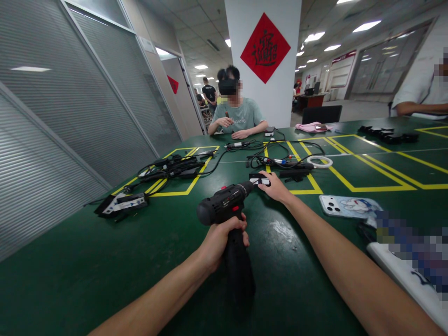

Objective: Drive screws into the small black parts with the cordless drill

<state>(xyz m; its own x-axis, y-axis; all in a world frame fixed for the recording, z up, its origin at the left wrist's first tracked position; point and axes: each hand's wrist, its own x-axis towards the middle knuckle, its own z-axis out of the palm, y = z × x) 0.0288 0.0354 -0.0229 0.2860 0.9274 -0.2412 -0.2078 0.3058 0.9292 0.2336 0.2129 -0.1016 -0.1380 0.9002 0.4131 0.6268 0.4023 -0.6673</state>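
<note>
My left hand (224,235) is wrapped round the grip of a black cordless drill (227,207), held above the green table (87,270) with its nose pointing away and to the right. The drill's tip meets a small black and white part (259,179) lying on the table. My right hand (275,185) reaches forward and rests on that part, fingers curled over its right end.
A phone in a cartoon case (350,206) lies at the right. Black cables and adapters (175,168) spread over the yellow-taped areas, with a white ring (319,162) and more black parts (121,204) at left. A person (238,116) sits across the table; another person's arm (420,108) shows at far right.
</note>
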